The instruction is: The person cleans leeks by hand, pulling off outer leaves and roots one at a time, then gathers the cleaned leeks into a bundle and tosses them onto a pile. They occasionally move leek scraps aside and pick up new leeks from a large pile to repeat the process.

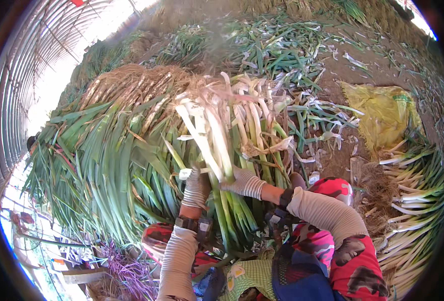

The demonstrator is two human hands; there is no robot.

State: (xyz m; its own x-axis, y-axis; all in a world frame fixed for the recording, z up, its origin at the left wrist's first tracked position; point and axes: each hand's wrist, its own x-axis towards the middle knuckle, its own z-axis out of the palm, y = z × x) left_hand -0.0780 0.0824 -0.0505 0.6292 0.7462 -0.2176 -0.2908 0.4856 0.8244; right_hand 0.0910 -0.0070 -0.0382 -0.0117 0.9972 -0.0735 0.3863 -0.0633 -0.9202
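Left hand: gloved in pale ribbed fabric, the left hand [197, 189] lies against the left side of the held stalks; its fingertips are hidden, so I cannot tell whether it grips.
Right hand: in a matching glove, the right hand [244, 183] closes on the stalks from the right, fingers bent around them.
Held stalks: the long green-and-white stalks [222, 148] are at the centre, between the hands, white ends pointing away from the person and green leaves hanging toward the lap; the far ends are partly blurred.
Left pile: a large pile of leafy stalks [99, 155] fills the left side, its brown roots [131, 79] along the far edge.
Beyond the hands: loose green leaves [277, 47] and pale peelings lie scattered across bare soil [340, 83].
Right side: a crumpled yellow sack [380, 113] lies on the ground; nearer the person, a row of white-stemmed stalks [407, 213] has roots to the left and leaves to the right.
Lower left: purple stalks [127, 262] lie beside the pile.
Clothing: red camouflage trousers [357, 263], off-white sleeves [327, 211] and a dark device [203, 230] at the left wrist.
Structure: curved ribs [13, 95] rise at far left.
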